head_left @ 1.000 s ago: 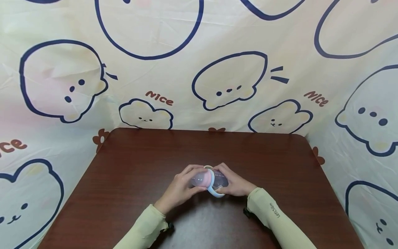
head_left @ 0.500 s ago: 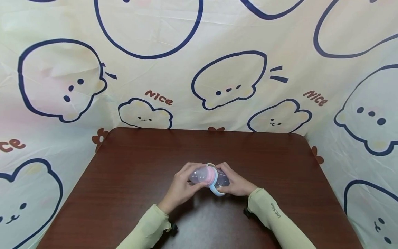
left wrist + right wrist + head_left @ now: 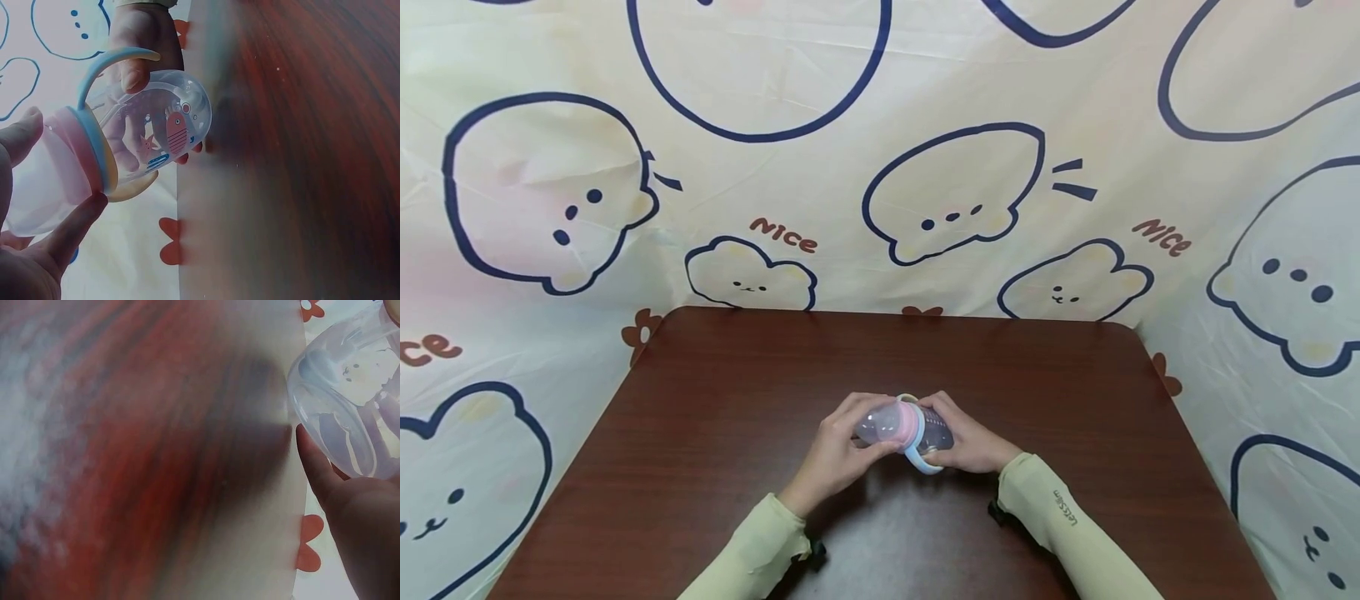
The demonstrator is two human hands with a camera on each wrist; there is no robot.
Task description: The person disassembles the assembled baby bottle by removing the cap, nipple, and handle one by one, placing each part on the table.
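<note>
A clear baby bottle (image 3: 934,431) with a pink collar, a blue-and-cream handle ring and a see-through dome cap is held on its side above the table. My left hand (image 3: 842,442) grips the cap end, thumb and fingers around the cap and against the pink collar (image 3: 75,147). Around the bottle's body curls my right hand (image 3: 973,437), its thumb by the blue handle (image 3: 97,81). Printed sea figures show on the body (image 3: 177,131) in the left wrist view. Only the bottle's base (image 3: 337,419) and part of the right hand appear in the right wrist view.
A dark brown wooden table (image 3: 760,367) lies beneath both hands. Behind it and along both sides hangs a pale curtain (image 3: 835,192) with cartoon outlines. Each wrist carries a small black device below its light green sleeve (image 3: 1060,508).
Over the first half second the left hand shifted slightly up and right, and more of the pink collar came into sight. Since then both hands and the bottle have stayed almost still.
</note>
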